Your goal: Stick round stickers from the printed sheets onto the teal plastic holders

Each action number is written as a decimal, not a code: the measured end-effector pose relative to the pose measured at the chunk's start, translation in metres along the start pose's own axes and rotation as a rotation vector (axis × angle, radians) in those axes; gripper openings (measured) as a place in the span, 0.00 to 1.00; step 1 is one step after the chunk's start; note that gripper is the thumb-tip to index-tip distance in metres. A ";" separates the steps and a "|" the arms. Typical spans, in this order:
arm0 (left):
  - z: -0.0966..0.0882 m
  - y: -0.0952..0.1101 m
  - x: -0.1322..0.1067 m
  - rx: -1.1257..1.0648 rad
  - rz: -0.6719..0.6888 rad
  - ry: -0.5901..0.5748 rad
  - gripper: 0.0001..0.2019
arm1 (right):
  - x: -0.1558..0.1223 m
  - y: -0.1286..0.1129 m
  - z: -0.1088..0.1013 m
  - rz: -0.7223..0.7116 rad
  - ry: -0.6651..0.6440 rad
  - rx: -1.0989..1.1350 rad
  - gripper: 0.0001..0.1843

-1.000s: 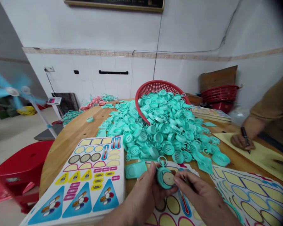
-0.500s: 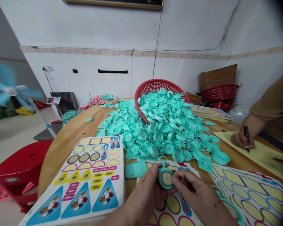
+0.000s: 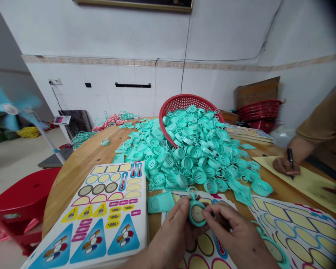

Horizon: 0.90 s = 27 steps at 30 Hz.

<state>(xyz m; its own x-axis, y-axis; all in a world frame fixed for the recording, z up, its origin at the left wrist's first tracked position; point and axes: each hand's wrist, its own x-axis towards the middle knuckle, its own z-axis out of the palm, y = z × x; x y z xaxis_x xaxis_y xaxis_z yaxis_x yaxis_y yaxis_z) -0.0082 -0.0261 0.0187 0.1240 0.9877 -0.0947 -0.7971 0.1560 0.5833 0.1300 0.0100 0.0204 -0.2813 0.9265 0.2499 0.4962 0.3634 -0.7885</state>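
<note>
My left hand grips a round turquoise plastic piece with a loop on top and a pale round sticker on its face. My right hand pinches at the right edge of that sticker with thumb and forefinger. Both hands hover over a sticker sheet at the table's near edge. Just left of the piece lies a square turquoise part.
A big heap of turquoise parts spills from a tipped red basket on the round wooden table. Sticker sheets lie at left and right. Another person's hand holds a pen over yellow paper. Red stool at left.
The turquoise piece has shifted slightly as my fingers work on its sticker; the other person's hand with the pen has moved a little left.
</note>
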 end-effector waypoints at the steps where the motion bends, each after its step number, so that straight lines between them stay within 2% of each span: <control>1: 0.000 0.000 0.000 0.005 0.001 -0.002 0.13 | 0.000 0.001 0.000 -0.021 0.010 -0.017 0.08; 7: -0.001 0.000 0.002 0.027 0.017 -0.008 0.14 | 0.001 0.005 0.000 -0.105 0.028 -0.125 0.06; 16: -0.002 -0.003 0.001 0.039 0.018 -0.018 0.14 | -0.004 -0.001 0.001 -0.104 0.055 -0.168 0.04; 24: 0.000 0.003 -0.003 0.185 0.036 0.029 0.13 | -0.005 0.001 0.001 -0.272 0.033 -0.332 0.05; 25: 0.000 0.003 -0.003 0.189 0.031 0.018 0.13 | -0.005 0.001 0.002 -0.270 0.040 -0.304 0.06; 27: -0.001 0.002 -0.004 0.205 0.008 -0.008 0.15 | -0.006 0.001 0.004 -0.178 0.099 -0.243 0.11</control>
<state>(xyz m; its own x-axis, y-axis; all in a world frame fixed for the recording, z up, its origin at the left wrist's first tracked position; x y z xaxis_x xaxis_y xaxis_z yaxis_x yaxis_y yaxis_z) -0.0110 -0.0293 0.0199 0.1231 0.9889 -0.0832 -0.6616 0.1443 0.7358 0.1291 0.0041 0.0161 -0.3057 0.8470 0.4350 0.6316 0.5223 -0.5730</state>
